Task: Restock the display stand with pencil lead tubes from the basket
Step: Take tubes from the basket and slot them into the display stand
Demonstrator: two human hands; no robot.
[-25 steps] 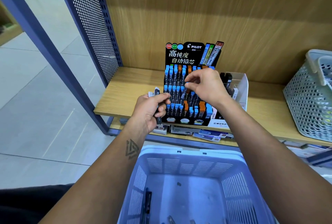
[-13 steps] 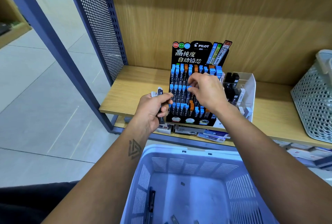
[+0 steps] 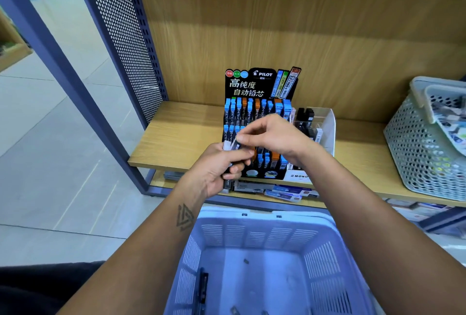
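Wooden shelf (image 3: 181, 138) carries display stand (image 3: 254, 82), grey basket (image 3: 418, 158).

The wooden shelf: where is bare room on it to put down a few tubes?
The wooden shelf is bare between the perforated metal panel and the Pilot display stand, and again between the clear plastic box and the grey basket. It is crowded before the stand, where both hands work.

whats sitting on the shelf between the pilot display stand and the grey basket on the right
In the head view, a clear plastic bin with dark items inside stands right beside the display stand. From there to the grey basket, the wooden shelf is bare.
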